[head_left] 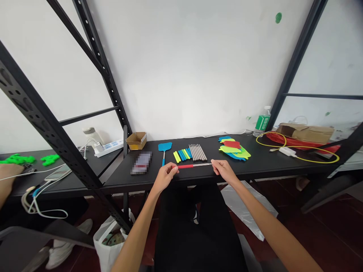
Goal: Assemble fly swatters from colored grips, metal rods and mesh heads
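1. In the head view, the left hand (pixel 167 174) of the person is closed, and its thumb and fingers grip one end of a red sleeve (pixel 185 166).
2. The right hand (pixel 223 170) is also closed; its fingertips pinch the far end of a thin metal rod (pixel 200 164), which comes out from the red sleeve.
3. This rod with its sleeve lies almost level between the two hands, above the front edge of the black worktop (pixel 261 161), around the middle of that edge.
4. Just behind it, toward the rear edge, there is a row of yellow and blue sleeves (pixel 183 154), and immediately right of them a row of metal rods (pixel 197 152).
5. Left of these rows lies a blue fly swatter (pixel 165 147), its handle directed to the front edge, near the left hand.
6. On the right, nearer to the rear edge, is an overlapping pile of blue, yellow-green and red swatter heads (pixel 234 149).
7. A small open cardboard box (pixel 136 141) stands toward the rear left corner, and a bottle (pixel 262 121) toward the rear right corner.
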The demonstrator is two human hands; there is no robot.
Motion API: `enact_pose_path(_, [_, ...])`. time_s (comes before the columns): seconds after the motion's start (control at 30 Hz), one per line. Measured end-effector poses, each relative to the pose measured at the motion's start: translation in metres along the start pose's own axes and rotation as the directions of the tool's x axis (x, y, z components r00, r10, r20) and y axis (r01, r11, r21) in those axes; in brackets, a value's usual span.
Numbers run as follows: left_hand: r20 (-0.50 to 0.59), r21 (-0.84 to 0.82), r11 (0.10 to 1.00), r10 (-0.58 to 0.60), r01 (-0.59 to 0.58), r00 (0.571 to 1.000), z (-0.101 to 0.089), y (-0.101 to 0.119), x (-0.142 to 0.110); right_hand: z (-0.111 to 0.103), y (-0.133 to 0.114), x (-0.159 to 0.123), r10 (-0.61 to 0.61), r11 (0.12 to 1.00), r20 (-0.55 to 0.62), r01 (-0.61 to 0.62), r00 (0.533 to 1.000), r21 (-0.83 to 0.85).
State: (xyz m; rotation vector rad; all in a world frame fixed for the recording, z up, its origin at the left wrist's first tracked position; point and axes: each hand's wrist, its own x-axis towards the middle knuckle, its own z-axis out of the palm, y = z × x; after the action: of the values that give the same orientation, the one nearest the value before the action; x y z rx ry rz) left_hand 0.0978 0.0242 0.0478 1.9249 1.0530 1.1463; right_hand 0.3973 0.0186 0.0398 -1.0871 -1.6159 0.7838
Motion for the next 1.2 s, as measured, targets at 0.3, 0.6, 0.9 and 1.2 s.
enact_pose_path(0.3, [-0.019,0.010,1.000,-0.010,0.010,1.000,0.000,-0.010,0.001,0.000,0.004,0.001,0.018,1.000,-0.017,-0.018,1.000,0.019])
enact_pose_path(0.6, [-0.037,0.013,1.000,-0.026,0.026,0.999,0.004,0.004,-0.001,0.003,0.012,0.006,0.044,0.995,-0.004,-0.044,0.999,0.093])
enact_pose_path(0.9, [-0.098,0.151,0.988,-0.026,0.040,0.995,0.007,0.002,-0.002,0.003,0.013,0.007,0.059,0.982,-0.021,-0.054,0.998,0.183])
enact_pose_path(1.2, [-0.101,0.121,0.989,-0.076,0.088,0.992,0.007,-0.004,-0.004,0.001,0.013,0.006,0.065,0.977,0.039,-0.072,0.997,0.202])
